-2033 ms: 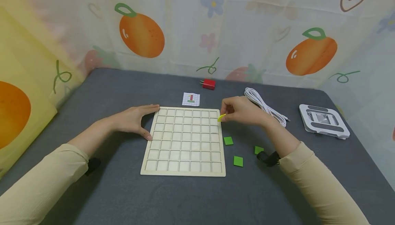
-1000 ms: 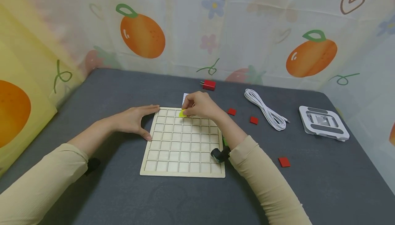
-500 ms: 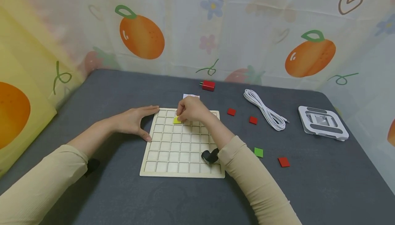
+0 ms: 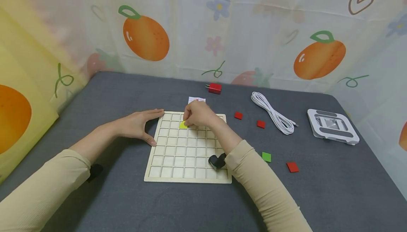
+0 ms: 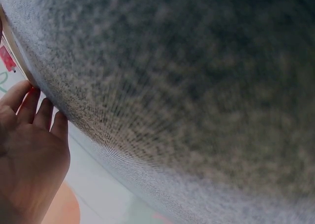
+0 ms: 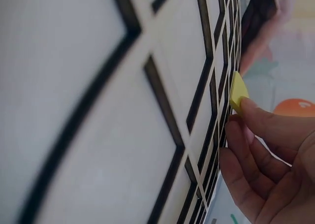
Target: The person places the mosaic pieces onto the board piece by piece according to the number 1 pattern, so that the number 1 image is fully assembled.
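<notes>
A pale wooden grid board (image 4: 187,151) lies on the dark table. My right hand (image 4: 200,114) is over the board's far part and pinches a yellow square tile (image 4: 182,125) between thumb and fingers. In the right wrist view the yellow tile (image 6: 238,92) stands tilted against the grid, its lower corner under the thumb. My left hand (image 4: 135,124) rests at the board's left edge, thumb and fingers spread apart along it. In the left wrist view the left fingers (image 5: 43,113) are straight, near the board's edge.
Red tiles (image 4: 261,124) and a green tile (image 4: 266,157) lie right of the board. A printed pattern card (image 4: 196,99) is partly hidden behind my right hand. Farther off are a red plug adapter (image 4: 214,88), a coiled white cable (image 4: 273,113) and a folded white-grey stand (image 4: 333,126).
My right hand has carried the yellow tile from the board's right edge leftward onto its far part, and has barely shifted in the last half second. My left hand stays at the left edge.
</notes>
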Motion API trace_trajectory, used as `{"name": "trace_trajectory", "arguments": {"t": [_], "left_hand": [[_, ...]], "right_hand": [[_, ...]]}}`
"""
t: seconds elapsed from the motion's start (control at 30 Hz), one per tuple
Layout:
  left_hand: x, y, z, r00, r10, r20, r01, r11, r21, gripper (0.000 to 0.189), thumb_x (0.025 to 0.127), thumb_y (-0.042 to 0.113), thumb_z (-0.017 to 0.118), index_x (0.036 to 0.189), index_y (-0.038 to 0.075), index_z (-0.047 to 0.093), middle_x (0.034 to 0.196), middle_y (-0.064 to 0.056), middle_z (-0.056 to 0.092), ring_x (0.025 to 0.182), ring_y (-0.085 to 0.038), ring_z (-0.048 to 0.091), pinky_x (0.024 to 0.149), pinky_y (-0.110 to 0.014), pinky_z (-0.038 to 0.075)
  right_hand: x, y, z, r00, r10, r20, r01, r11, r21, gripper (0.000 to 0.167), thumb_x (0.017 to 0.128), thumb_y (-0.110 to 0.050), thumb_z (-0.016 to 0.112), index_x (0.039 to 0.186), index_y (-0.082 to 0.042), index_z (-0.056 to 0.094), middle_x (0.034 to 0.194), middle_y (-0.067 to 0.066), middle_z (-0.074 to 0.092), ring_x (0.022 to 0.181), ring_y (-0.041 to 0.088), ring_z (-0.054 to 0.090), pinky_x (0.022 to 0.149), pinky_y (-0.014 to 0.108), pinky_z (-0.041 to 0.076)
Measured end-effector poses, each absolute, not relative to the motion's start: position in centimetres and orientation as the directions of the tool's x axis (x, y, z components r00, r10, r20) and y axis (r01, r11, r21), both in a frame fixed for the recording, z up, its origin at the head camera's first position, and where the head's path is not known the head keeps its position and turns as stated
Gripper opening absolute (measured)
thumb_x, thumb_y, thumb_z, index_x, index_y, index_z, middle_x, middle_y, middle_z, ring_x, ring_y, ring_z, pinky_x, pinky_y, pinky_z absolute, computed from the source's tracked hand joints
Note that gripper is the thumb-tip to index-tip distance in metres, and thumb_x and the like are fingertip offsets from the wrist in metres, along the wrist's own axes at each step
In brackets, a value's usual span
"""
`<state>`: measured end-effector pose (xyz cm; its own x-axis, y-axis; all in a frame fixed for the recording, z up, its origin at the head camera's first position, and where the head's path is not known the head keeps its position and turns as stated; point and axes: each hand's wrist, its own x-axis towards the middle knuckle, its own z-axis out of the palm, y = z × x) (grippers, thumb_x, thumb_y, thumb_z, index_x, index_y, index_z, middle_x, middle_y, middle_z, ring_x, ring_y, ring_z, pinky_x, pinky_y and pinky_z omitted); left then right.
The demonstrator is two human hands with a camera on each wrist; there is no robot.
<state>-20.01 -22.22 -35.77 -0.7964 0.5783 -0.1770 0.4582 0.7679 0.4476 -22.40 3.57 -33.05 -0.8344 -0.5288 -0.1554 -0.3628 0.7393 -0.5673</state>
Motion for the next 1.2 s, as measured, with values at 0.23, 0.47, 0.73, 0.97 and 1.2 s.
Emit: {"name": "trace_trajectory", "arguments": {"t": [0.23, 0.47, 0.73, 0.97, 1.2], "left_hand": [[-20.12, -22.26, -35.90, -0.796, 0.579, -0.176, 0.461, 0.769, 0.443, 0.119, 0.063, 0.058, 0.086, 0.155, 0.005, 0.031, 0.163, -0.020, 0.028, 0.150, -0.043, 0.025, 0.116, -0.064, 0.028], [-20.07, -22.22, -35.85, -0.796, 0.579, -0.177, 0.460, 0.768, 0.445, 0.120, 0.063, 0.058, 0.086, 0.155, 0.005, 0.030, 0.163, -0.020, 0.028, 0.150, -0.043, 0.025, 0.116, -0.064, 0.028], [-19.96, -22.20, -35.69, -0.798, 0.574, -0.182, 0.451, 0.770, 0.451, 0.119, 0.064, 0.057, 0.086, 0.155, 0.004, 0.030, 0.163, -0.020, 0.027, 0.151, -0.044, 0.024, 0.116, -0.064, 0.028], [-19.87, -22.23, -35.61, -0.799, 0.574, -0.182, 0.449, 0.770, 0.454, 0.119, 0.064, 0.056, 0.086, 0.155, 0.004, 0.030, 0.163, -0.020, 0.027, 0.151, -0.044, 0.024, 0.115, -0.064, 0.028], [-19.84, -22.10, -35.52, -0.796, 0.577, -0.181, 0.452, 0.766, 0.456, 0.118, 0.064, 0.056, 0.087, 0.155, 0.004, 0.031, 0.163, -0.019, 0.028, 0.151, -0.043, 0.025, 0.116, -0.064, 0.028]], "right_hand": [[-22.39, 3.63, -33.14, -0.831, -0.528, -0.176, -0.356, 0.748, -0.560, 0.009, 0.081, -0.007, 0.079, 0.087, -0.008, 0.074, 0.088, 0.006, 0.076, 0.081, 0.012, 0.058, 0.070, 0.021, 0.042], [-22.33, 3.70, -33.12, -0.827, -0.537, -0.168, -0.372, 0.746, -0.552, 0.009, 0.081, -0.008, 0.080, 0.087, -0.009, 0.074, 0.085, 0.004, 0.074, 0.078, 0.010, 0.055, 0.069, 0.020, 0.041], [-22.19, 3.59, -33.15, -0.827, -0.540, -0.157, -0.385, 0.747, -0.542, 0.011, 0.079, -0.007, 0.081, 0.088, -0.008, 0.074, 0.088, 0.006, 0.074, 0.079, 0.012, 0.057, 0.070, 0.022, 0.043], [-22.15, 3.38, -33.16, -0.830, -0.532, -0.165, -0.377, 0.755, -0.537, 0.013, 0.078, -0.008, 0.082, 0.089, -0.009, 0.074, 0.090, 0.007, 0.075, 0.082, 0.014, 0.060, 0.073, 0.023, 0.044], [-22.54, 4.01, -32.81, -0.807, -0.566, -0.167, -0.398, 0.730, -0.555, 0.010, 0.085, -0.014, 0.076, 0.094, -0.012, 0.076, 0.086, 0.005, 0.075, 0.077, 0.012, 0.060, 0.070, 0.022, 0.044]]}}
